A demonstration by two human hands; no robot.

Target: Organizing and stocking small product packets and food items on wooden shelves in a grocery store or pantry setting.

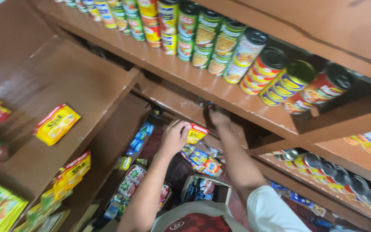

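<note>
My left hand holds a small yellow and red sachet by its edge, in front of the brown wooden shelves. Just above and right of it, my right hand reaches under the edge of the long wooden shelf. Its fingers touch a small dark packet there. The hand is blurred and I cannot make out its grip. Below both hands lie several colourful sachets on a lower level.
A row of tall labelled cans stands on the long shelf, and more cans fill a lower shelf at right. Yellow sachets lie on the left shelf. An open cardboard box of packets sits below.
</note>
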